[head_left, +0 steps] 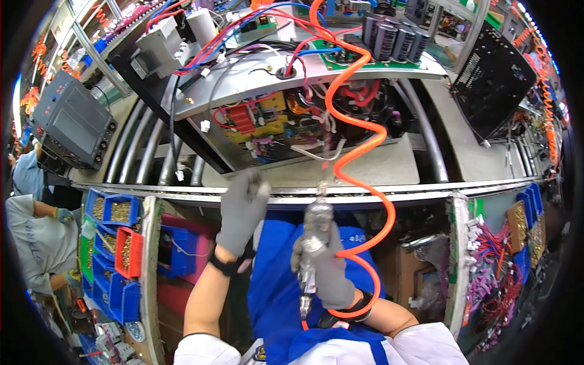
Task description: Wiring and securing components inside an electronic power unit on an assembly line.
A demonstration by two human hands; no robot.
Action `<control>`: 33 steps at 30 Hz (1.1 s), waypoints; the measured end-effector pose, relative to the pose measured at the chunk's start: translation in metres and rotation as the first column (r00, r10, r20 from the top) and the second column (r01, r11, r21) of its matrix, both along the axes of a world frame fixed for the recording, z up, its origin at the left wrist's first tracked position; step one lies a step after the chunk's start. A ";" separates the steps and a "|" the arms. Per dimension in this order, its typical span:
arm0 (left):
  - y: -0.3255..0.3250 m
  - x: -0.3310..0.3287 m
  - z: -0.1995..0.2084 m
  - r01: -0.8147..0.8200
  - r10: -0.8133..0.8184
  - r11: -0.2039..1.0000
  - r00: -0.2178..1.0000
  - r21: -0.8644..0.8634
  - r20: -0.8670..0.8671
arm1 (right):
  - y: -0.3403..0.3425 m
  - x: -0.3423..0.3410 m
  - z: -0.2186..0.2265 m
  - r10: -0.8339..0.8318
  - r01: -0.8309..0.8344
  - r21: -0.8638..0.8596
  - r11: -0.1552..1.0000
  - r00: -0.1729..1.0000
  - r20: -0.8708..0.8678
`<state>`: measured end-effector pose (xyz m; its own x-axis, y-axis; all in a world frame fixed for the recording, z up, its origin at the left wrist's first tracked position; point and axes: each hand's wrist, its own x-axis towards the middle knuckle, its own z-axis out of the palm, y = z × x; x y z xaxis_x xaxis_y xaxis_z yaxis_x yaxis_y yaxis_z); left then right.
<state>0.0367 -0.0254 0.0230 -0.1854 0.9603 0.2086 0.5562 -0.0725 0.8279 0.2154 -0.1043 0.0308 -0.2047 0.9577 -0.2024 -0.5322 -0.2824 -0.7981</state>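
Note:
My right hand [331, 267], in a grey glove, is wrapped round a silver air screwdriver [318, 225] in front of my blue apron. The tool's blurred bit points away from me, toward an open metal chassis [286, 163] packed with circuit boards and wires. My left hand [243, 204], also gloved in grey, hovers by the near edge of the line. Its fingers are curled together; whatever they may hold is too small to make out. An orange coiled air hose [365, 131] hangs in front of the chassis and loops beside my right wrist.
Large capacitors [395, 41] and wiring top the chassis, which stands on a roller conveyor [433, 131]. At left are blue screw bins [121, 210], a red bin [128, 252] and a co-worker [42, 237]. A black panel [496, 82] leans at right, above wire bundles [493, 261].

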 end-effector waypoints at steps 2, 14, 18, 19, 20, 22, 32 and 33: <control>-0.038 0.012 -0.002 0.350 -0.247 0.893 0.907 -0.283 0.342 | 0.011 0.016 0.007 -0.152 0.150 0.036 0.988 0.988 0.042; -0.098 0.105 0.009 0.686 -0.068 0.656 0.469 -0.315 0.880 | 0.074 0.053 -0.003 -0.292 0.277 0.104 0.955 0.939 0.182; -0.096 0.126 -0.005 0.646 -0.041 0.708 0.442 -0.286 0.896 | 0.112 0.088 -0.062 -0.364 0.369 0.134 0.920 0.929 -0.062; -0.093 0.130 -0.014 0.650 -0.044 0.704 0.442 -0.286 0.896 | 0.127 0.104 -0.074 -0.362 0.343 -0.119 0.932 0.904 -0.228; -0.091 0.131 -0.023 0.634 -0.033 0.715 0.452 -0.295 0.892 | 0.121 0.109 -0.069 -0.467 0.468 0.003 0.884 0.882 -0.056; -0.087 0.138 -0.045 0.627 -0.016 0.717 0.451 -0.305 0.892 | 0.136 0.127 -0.084 -0.531 0.526 -0.070 0.847 0.843 -0.083; -0.076 0.124 -0.003 0.794 0.105 0.546 0.252 -0.268 0.962 | 0.059 0.165 -0.029 -0.209 0.215 -0.007 0.977 0.953 0.217; -0.079 0.121 -0.007 0.857 -0.011 0.487 0.197 -0.167 0.980 | 0.055 0.151 -0.022 0.004 0.007 -0.110 0.994 0.995 0.101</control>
